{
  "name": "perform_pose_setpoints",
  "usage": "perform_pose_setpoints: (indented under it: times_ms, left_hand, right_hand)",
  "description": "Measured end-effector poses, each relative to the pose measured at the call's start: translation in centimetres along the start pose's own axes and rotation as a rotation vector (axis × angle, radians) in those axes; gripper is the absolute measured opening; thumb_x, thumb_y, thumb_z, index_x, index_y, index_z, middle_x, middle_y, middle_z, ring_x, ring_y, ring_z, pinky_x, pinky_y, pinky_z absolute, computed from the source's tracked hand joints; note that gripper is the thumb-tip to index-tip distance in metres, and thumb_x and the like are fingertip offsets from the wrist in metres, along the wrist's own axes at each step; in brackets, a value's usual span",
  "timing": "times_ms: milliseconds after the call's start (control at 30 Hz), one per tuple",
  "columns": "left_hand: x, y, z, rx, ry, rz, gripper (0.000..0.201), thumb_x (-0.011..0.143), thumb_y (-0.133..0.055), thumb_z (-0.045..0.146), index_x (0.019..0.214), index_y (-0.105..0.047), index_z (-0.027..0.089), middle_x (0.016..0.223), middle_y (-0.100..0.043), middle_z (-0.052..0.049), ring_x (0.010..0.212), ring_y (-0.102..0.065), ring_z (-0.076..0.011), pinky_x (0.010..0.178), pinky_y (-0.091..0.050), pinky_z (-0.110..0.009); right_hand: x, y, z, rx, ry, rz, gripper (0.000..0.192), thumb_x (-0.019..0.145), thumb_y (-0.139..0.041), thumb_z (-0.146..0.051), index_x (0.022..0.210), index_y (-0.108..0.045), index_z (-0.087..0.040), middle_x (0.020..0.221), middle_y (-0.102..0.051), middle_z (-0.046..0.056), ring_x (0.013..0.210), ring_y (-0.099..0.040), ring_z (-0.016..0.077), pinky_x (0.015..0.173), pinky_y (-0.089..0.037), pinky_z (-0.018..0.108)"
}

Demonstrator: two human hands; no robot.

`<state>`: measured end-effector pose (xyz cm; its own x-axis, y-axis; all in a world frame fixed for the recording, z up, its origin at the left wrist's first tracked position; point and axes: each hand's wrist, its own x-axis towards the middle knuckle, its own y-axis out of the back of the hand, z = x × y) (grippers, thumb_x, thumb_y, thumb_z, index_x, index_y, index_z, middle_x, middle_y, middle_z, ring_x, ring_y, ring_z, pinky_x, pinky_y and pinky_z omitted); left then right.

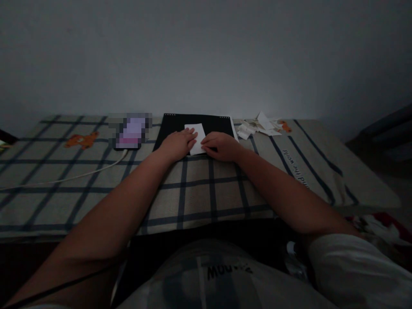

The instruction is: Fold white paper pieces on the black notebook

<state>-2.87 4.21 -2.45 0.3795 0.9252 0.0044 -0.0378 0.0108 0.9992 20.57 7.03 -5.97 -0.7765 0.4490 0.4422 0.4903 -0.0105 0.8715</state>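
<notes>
Lying on a black pad (193,124) at the far middle of the bed, a small white paper (197,138) sits slightly tilted, its near end pinned under both hands. The left hand (178,143) rests flat and open on the paper's left edge, fingers (189,136) stretched out together and pointing right and away, palm down. The right hand (221,146) lies palm down on the paper's right edge, fingers curled loosely inward so the tips meet the sheet; it presses rather than grips. The two hands nearly touch across the paper. Both forearms run bare and almost straight from the lower corners, converging toward the pad, with the wrists resting on the checked cover (199,189).

The pad's near edge lies just under the hands, and its far edge comes close to the wall (206,56). Left of the pad, just beside it, lies a phone (130,131), with a white cable (64,178) trailing from it toward the left edge of the bed. Right of the pad, close to its far corner, is a heap of paper scraps (257,125). Between the forearms, and to the right of the right arm, the cover is bare. The room is dim, so finer detail on the paper cannot be made out.
</notes>
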Motion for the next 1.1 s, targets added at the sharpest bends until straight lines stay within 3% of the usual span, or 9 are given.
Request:
perform_pose_setpoints:
  times_ms: [267,467,833,967,1100]
  left_hand:
    - [-0.01,0.18,0.1,0.014,-0.002,-0.022,0.056,0.121,-0.038,0.031,0.173,-0.054,0.016,0.185,-0.044,-0.014,0.172,-0.045,-0.03,0.141,-0.039,-0.051]
    - [0.1,-0.05,0.03,-0.002,0.006,-0.02,0.057,0.122,-0.037,0.032,0.173,-0.055,0.014,0.185,-0.045,-0.016,0.172,-0.044,-0.0309,0.141,-0.037,-0.053]
    - [0.03,-0.6,-0.22,0.0,-0.012,0.033,0.058,0.12,-0.037,0.032,0.17,-0.057,0.012,0.184,-0.047,-0.017,0.171,-0.046,-0.0312,0.14,-0.04,-0.048]
    - [0.09,-0.62,-0.24,0.019,0.018,0.017,0.06,0.12,-0.037,0.032,0.176,-0.05,0.012,0.187,-0.041,-0.018,0.174,-0.041,-0.0307,0.142,-0.036,-0.047]
    - [0.06,-0.03,-0.07,0.042,0.063,-0.028,0.065,0.121,-0.036,0.033,0.179,-0.039,0.004,0.189,-0.035,-0.022,0.177,-0.034,-0.0303,0.143,-0.033,-0.046]
  right_hand:
    - [0.38,0.09,0.05,-0.113,-0.138,-0.106,0.04,0.113,-0.051,-0.024,0.132,-0.085,-0.013,0.143,-0.081,0.02,0.131,-0.075,0.0318,0.117,-0.058,0.051]
    - [0.46,-0.26,0.16,-0.119,-0.135,-0.162,0.048,0.113,-0.051,-0.02,0.153,-0.073,-0.006,0.166,-0.067,0.024,0.156,-0.063,0.0336,0.134,-0.047,0.057]
    - [0.35,-0.58,0.65,-0.089,-0.171,-0.166,0.051,0.111,-0.052,-0.019,0.158,-0.071,-0.012,0.168,-0.065,0.018,0.158,-0.063,0.0315,0.133,-0.05,0.057]
    - [0.51,-0.36,0.58,-0.103,-0.177,-0.196,0.052,0.113,-0.05,-0.022,0.16,-0.069,-0.01,0.17,-0.064,0.018,0.159,-0.062,0.0301,0.136,-0.048,0.054]
    - [0.66,-0.41,0.87,-0.09,-0.179,-0.209,0.053,0.112,-0.05,-0.022,0.16,-0.069,-0.01,0.171,-0.062,0.017,0.16,-0.061,0.0292,0.136,-0.048,0.053]
